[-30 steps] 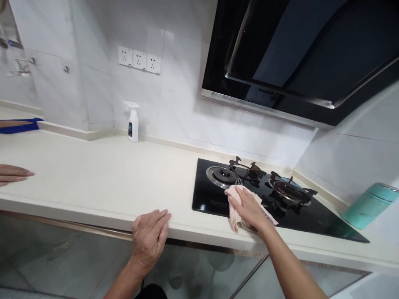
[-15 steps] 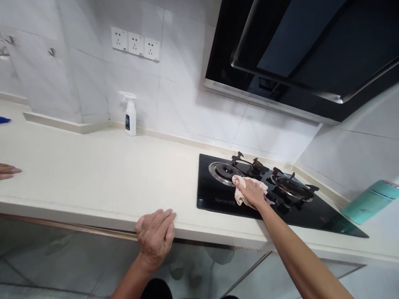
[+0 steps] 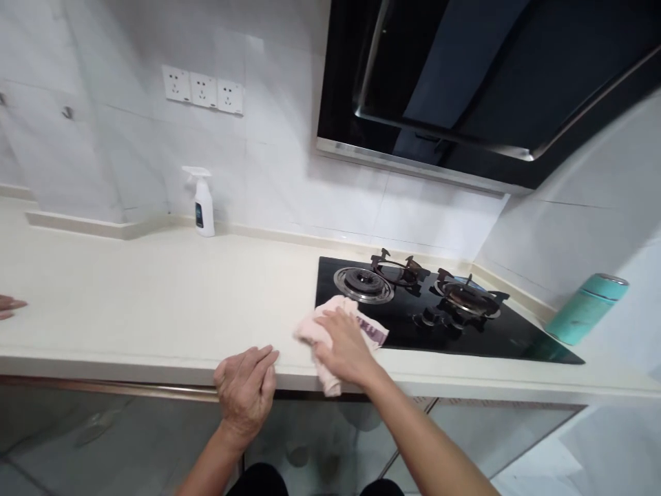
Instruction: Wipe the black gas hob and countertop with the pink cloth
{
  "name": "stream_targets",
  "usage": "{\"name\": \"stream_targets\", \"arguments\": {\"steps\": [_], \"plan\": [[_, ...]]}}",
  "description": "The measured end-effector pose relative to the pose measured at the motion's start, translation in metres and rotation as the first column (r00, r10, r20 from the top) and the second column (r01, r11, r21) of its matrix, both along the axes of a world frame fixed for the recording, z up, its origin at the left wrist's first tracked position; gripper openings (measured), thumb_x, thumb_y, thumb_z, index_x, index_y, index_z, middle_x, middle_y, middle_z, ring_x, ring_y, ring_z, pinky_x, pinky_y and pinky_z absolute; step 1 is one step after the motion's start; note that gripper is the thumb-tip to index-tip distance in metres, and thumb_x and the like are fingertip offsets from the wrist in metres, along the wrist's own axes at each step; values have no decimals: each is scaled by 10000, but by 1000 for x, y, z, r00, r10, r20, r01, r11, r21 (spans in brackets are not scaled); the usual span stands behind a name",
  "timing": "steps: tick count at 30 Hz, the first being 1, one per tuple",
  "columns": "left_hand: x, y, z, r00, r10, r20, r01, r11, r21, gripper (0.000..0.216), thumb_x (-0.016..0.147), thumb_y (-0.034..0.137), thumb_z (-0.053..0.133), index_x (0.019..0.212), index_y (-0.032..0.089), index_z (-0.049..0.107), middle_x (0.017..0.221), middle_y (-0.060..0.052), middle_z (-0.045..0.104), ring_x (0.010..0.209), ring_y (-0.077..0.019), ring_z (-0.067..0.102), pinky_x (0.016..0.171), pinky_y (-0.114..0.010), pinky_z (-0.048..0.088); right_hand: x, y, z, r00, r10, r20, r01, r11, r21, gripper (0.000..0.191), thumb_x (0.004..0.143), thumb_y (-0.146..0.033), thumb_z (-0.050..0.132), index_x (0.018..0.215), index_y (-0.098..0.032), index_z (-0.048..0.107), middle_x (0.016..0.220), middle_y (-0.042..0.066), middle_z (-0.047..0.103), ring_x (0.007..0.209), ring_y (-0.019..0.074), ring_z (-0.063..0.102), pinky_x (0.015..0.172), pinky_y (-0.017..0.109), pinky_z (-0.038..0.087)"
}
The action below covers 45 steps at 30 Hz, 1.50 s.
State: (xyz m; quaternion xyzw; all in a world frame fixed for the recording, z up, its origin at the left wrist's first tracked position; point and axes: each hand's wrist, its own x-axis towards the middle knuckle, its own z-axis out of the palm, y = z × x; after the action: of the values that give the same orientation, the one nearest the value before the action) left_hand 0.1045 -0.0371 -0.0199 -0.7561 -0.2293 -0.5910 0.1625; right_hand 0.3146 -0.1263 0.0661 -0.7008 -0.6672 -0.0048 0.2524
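Observation:
My right hand (image 3: 343,348) presses a pale pink cloth (image 3: 319,331) flat against the front left corner of the black gas hob (image 3: 506,337), where the hob meets the cream worktop (image 3: 155,303). The cloth's lower end hangs over the worktop's front edge. My left hand (image 3: 245,386) rests palm down on that front edge, fingers curled over it, holding nothing. The hob carries two burners with dark pan supports (image 3: 403,269).
A white spray bottle (image 3: 202,202) stands by the tiled wall. A teal flask (image 3: 586,308) stands right of the hob. A black range hood (image 3: 465,76) hangs above. Another person's fingertips (image 3: 9,305) touch the worktop at the far left edge.
My right hand has dragged the cloth from between the burners back and left to the hob's front left corner. My left hand has stayed on the worktop edge.

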Motion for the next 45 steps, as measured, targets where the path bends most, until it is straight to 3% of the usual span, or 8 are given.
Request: {"name": "stream_targets", "arguments": {"steps": [5,10,19,22,26,32,38,45], "plan": [[-4,8,-1,1000,-2,-14,3,998,56,210,951,157,562,1055,244,722,1026,-58,803,952,-275,703,939,-450,403,-34,-23,-8,978,181,101,-194,971,141,575,871,-385,643,1428,-275,551,1504,68,540,1445,332,360,1211,550,253],[-9,7,2,997,-2,-80,5,999,32,238,963,165,555,1116,248,717,1065,-66,799,981,-278,708,942,-447,419,-31,-40,-10,961,170,216,-215,954,208,578,852,-442,669,1372,-216,556,1272,105,643,1150,309,513,1047,512,381],[-13,9,11,993,-11,-118,14,1000,28,262,967,177,538,1149,235,717,1077,-106,791,966,-293,726,898,-466,469,81,-109,-20,977,-196,86,162,940,299,315,858,-387,577,1109,-212,649,1045,83,674,1005,289,535,934,446,365],[-12,12,10,994,-3,-113,6,1000,26,258,965,197,535,1136,229,726,1059,-111,789,947,-302,727,862,-469,481,144,-149,-28,908,-413,62,369,863,344,352,887,-443,510,1089,-199,664,1023,116,674,1000,304,548,913,438,382],[-10,16,7,996,-1,-90,2,1000,17,253,968,224,527,1110,218,737,1034,-117,785,936,-313,724,826,-473,486,231,-202,-36,722,-691,-34,657,670,346,485,912,-549,409,1099,-199,689,1047,143,694,1030,321,572,920,440,409],[-6,15,5,997,15,-70,-14,1000,7,239,960,217,538,1090,234,738,1045,-92,786,949,-291,720,873,-467,474,306,-245,-37,519,-854,-43,821,484,303,566,900,-580,372,1129,-204,727,1092,152,697,1061,324,595,916,442,426],[0,8,6,999,8,-49,-9,1000,-1,218,956,199,535,1019,236,741,956,-76,786,928,-280,714,913,-459,428,267,-225,-48,454,-890,-30,843,419,336,556,880,-580,379,939,-148,724,970,219,680,993,366,594,869,492,420],[4,0,6,999,31,-24,-32,999,-42,202,965,216,537,992,228,737,987,-81,790,950,-277,708,929,-467,398,128,-150,-55,712,-702,-21,644,640,419,490,923,-559,384,1034,-189,686,1052,174,680,1066,370,553,914,523,372]]}}
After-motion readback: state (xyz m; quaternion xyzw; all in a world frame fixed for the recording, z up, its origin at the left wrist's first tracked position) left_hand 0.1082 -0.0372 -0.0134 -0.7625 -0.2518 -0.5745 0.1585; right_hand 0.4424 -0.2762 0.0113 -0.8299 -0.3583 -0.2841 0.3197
